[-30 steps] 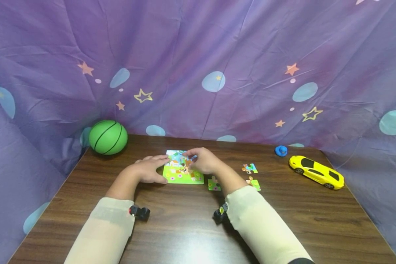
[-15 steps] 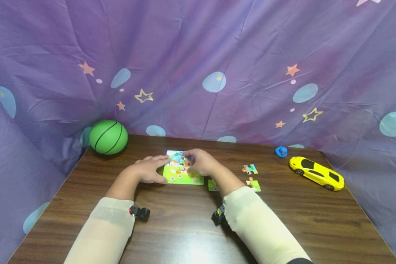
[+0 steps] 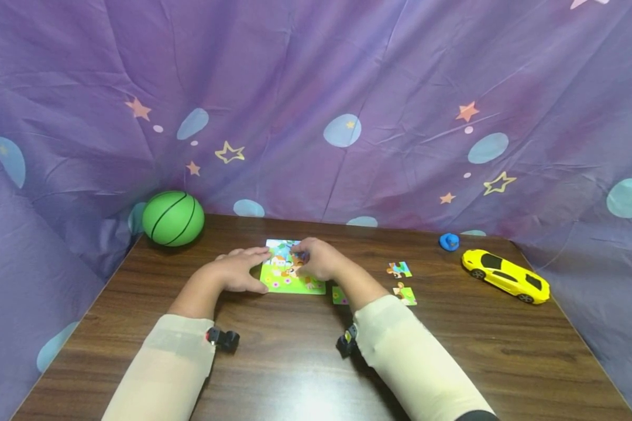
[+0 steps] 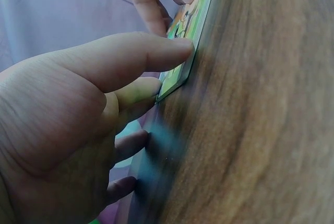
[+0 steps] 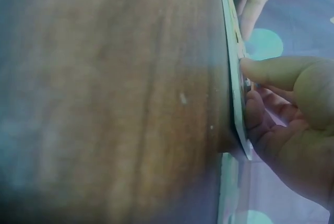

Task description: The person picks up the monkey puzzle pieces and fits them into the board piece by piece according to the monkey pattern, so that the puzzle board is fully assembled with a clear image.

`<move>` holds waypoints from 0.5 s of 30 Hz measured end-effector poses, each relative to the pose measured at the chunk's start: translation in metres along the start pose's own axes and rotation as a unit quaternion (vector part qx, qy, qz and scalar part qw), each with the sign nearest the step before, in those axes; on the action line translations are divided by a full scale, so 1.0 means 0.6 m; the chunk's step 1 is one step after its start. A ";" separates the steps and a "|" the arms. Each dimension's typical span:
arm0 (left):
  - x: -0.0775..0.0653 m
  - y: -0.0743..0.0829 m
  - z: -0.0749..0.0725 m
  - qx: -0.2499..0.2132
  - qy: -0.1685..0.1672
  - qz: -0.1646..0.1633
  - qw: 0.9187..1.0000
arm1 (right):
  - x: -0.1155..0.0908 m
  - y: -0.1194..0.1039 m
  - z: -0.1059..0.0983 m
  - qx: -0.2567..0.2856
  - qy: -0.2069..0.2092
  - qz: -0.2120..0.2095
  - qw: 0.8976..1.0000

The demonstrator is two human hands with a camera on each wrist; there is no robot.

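A jigsaw puzzle board [image 3: 289, 286] with a colourful cartoon picture lies on the table in front of me. My left hand [image 3: 237, 270] rests at its left side, with thumb and forefinger spread and nearly straight. In the left wrist view, the left thumb [image 4: 156, 56] touches the board's near corner. My right hand [image 3: 322, 260] is over the board's right part, fingers curled, pinching a puzzle piece [image 3: 296, 257] against the picture; the fingers mostly hide it. In the right wrist view, the right thumb [image 5: 261, 70] and fingertips are down at the board's surface.
Loose puzzle pieces lie right of the board: one upper piece [image 3: 398, 269], one lower piece [image 3: 406, 295] and one green piece [image 3: 339, 296] partly behind my right forearm. A green ball [image 3: 172, 218] stands back left. A blue rubber duck [image 3: 449, 242] and yellow toy car [image 3: 505, 276] are at right.
My right hand has shifted slightly left on the board, its thumb and forefinger now closer together. The right forearm covers more of the green piece. My left hand stays in place.
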State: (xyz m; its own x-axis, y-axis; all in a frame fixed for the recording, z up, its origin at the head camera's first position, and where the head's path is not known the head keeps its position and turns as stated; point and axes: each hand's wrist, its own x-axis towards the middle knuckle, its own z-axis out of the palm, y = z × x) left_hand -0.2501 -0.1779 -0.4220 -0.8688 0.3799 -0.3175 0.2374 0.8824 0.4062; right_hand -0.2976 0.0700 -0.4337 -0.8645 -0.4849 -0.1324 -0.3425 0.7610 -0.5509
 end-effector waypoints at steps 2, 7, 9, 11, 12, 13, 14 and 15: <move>0.000 -0.001 0.000 0.003 0.001 0.001 1.000 | 0.000 -0.002 -0.002 -0.014 -0.009 -0.003 1.000; 0.002 -0.003 0.001 0.007 0.002 0.003 1.000 | 0.002 -0.007 -0.008 -0.040 -0.026 -0.010 0.999; 0.003 -0.004 0.002 0.006 0.002 0.003 1.000 | 0.003 -0.008 -0.010 -0.043 -0.029 -0.012 0.999; 0.003 -0.005 0.003 0.006 0.002 0.004 1.000 | 0.003 -0.008 -0.011 -0.045 -0.033 -0.010 0.998; 0.004 -0.005 0.003 0.006 0.002 0.005 1.000 | 0.004 -0.008 -0.012 -0.045 -0.033 -0.008 0.998; 0.004 -0.005 0.003 0.006 0.002 0.006 1.000 | 0.004 -0.008 -0.012 -0.046 -0.035 -0.005 0.998; 0.004 -0.005 0.004 0.006 0.003 0.006 1.000 | 0.005 -0.008 -0.013 -0.045 -0.037 -0.003 0.998; 0.003 -0.005 0.004 0.006 0.003 0.007 1.000 | 0.006 -0.008 -0.013 -0.046 -0.038 0.000 0.998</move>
State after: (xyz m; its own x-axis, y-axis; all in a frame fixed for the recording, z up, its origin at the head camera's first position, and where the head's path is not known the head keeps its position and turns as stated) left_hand -0.2516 -0.1791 -0.4257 -0.8678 0.3912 -0.3062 0.2554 0.8800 0.4004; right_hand -0.3016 0.0680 -0.4251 -0.8353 -0.5138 -0.1956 -0.3780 0.7951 -0.4743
